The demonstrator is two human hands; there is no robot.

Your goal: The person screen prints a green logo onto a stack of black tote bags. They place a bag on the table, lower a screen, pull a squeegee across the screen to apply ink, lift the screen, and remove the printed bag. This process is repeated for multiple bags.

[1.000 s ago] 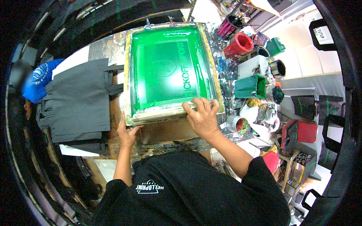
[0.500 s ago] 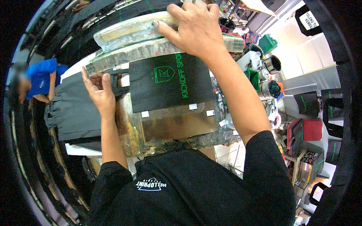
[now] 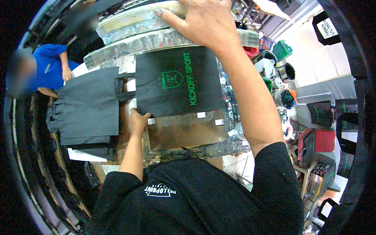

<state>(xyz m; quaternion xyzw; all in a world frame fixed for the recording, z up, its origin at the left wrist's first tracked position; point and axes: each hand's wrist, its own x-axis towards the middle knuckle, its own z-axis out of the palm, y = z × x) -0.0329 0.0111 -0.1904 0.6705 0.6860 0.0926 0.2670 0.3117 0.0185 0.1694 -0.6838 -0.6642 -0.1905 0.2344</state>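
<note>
My right hand grips the front edge of the lifted printing screen frame, holding it tilted up at the top of the view. Under it a black fabric bag with a fresh green emblem and lettering lies flat on the stained printing board. My left hand pinches the bag's near left corner against the board.
A stack of black bags lies left of the board. A person in a blue shirt works at the far left. Ink tins and pots crowd the right side, with black and red bags beyond.
The green screen lay flat on the board; my right hand has lifted it up and away, uncovering the printed bag. My left hand moved from the frame's edge to the bag's corner.
</note>
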